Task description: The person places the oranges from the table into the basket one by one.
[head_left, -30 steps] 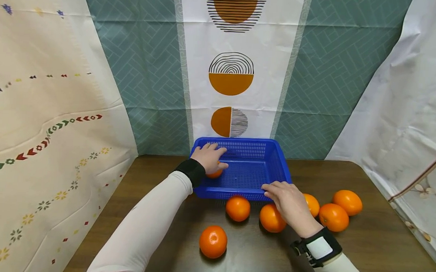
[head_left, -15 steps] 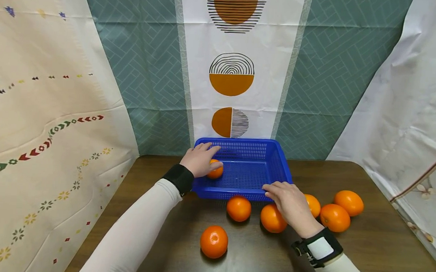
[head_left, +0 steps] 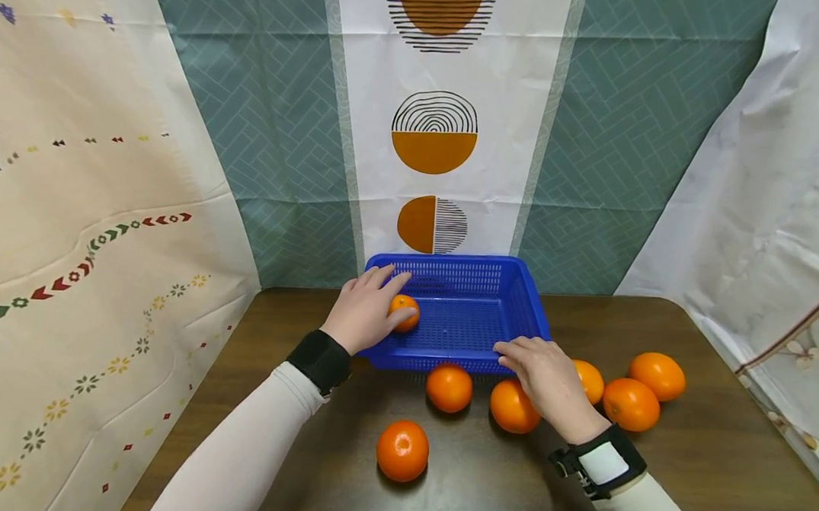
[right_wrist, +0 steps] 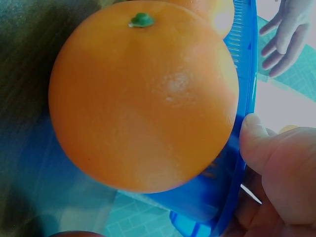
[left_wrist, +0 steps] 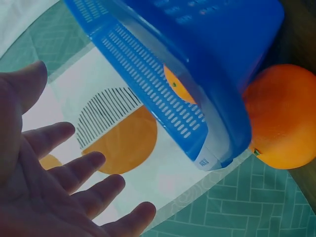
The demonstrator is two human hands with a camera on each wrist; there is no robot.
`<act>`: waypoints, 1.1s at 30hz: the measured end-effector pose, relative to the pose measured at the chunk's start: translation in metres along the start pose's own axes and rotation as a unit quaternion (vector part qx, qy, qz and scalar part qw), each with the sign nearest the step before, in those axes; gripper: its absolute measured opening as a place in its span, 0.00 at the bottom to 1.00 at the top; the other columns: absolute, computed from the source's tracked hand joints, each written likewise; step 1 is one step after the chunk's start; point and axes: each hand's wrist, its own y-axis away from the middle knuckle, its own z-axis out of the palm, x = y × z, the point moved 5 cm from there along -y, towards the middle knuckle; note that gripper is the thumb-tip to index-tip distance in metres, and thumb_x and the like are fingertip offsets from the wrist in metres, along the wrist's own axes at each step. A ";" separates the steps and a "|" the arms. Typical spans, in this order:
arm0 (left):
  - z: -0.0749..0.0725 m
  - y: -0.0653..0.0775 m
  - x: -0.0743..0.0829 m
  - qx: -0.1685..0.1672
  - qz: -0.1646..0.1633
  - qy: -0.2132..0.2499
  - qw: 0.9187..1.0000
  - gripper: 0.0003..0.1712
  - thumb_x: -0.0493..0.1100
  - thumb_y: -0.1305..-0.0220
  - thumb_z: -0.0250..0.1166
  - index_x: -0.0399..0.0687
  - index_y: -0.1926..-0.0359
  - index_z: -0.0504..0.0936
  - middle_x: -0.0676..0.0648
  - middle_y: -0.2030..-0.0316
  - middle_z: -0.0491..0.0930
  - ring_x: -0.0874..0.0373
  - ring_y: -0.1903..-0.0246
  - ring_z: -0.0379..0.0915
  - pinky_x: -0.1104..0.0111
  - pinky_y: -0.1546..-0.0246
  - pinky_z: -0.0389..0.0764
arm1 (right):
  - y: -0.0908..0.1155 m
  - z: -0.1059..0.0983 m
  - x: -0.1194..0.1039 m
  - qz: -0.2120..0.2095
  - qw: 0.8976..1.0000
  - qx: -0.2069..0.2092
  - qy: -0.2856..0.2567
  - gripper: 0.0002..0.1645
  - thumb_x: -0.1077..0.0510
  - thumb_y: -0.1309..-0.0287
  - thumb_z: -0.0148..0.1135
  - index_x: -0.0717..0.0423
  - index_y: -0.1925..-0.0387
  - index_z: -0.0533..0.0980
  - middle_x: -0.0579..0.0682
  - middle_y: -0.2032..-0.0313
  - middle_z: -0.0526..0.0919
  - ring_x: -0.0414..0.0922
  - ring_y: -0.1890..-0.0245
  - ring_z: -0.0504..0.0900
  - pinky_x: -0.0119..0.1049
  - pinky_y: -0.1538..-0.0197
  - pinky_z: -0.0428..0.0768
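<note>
A blue plastic basket stands at the back of the table, with an orange inside near its left wall. My left hand hovers over the basket's left side, fingers spread and holding nothing; its thumb overlaps that orange in the head view. At the front right corner, my right hand grips the basket's rim, thumb outside and fingers over the edge. Just beneath this hand sits another orange, large in the right wrist view.
Another orange lies just before the basket's front wall, and one sits closer to me. Several more, including an orange, cluster right of my right hand. Patterned cloth hangs behind the wooden table.
My left hand has drawn back leftward and toward me from the orange in the basket, uncovering more of it. The right hand stays on the rim.
</note>
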 end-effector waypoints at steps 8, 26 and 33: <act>-0.006 0.022 0.005 0.033 0.011 -0.006 0.999 0.41 0.66 0.20 0.64 0.55 0.16 0.69 0.38 0.19 0.66 0.35 0.18 0.57 0.33 0.22 0.58 | -0.001 0.001 0.001 0.000 1.000 -0.002 -0.002 0.14 0.61 0.27 0.73 0.57 0.43 0.89 0.51 0.54 0.92 0.53 0.55 0.89 0.55 0.47 0.87; -0.008 0.074 -0.013 0.103 0.011 -0.003 0.995 0.45 0.61 0.26 0.74 0.51 0.17 0.70 0.36 0.22 0.70 0.33 0.22 0.62 0.33 0.23 0.61 | -0.002 0.000 0.001 -0.003 1.000 -0.001 0.001 0.14 0.61 0.28 0.73 0.58 0.44 0.89 0.51 0.54 0.92 0.54 0.55 0.89 0.56 0.47 0.87; -0.003 0.090 -0.028 0.126 0.009 0.012 0.992 0.46 0.57 0.28 0.77 0.48 0.18 0.70 0.34 0.23 0.70 0.32 0.23 0.63 0.33 0.25 0.64 | -0.003 0.000 0.000 0.002 1.000 -0.005 0.001 0.14 0.61 0.28 0.73 0.57 0.43 0.89 0.52 0.54 0.92 0.54 0.54 0.89 0.57 0.46 0.87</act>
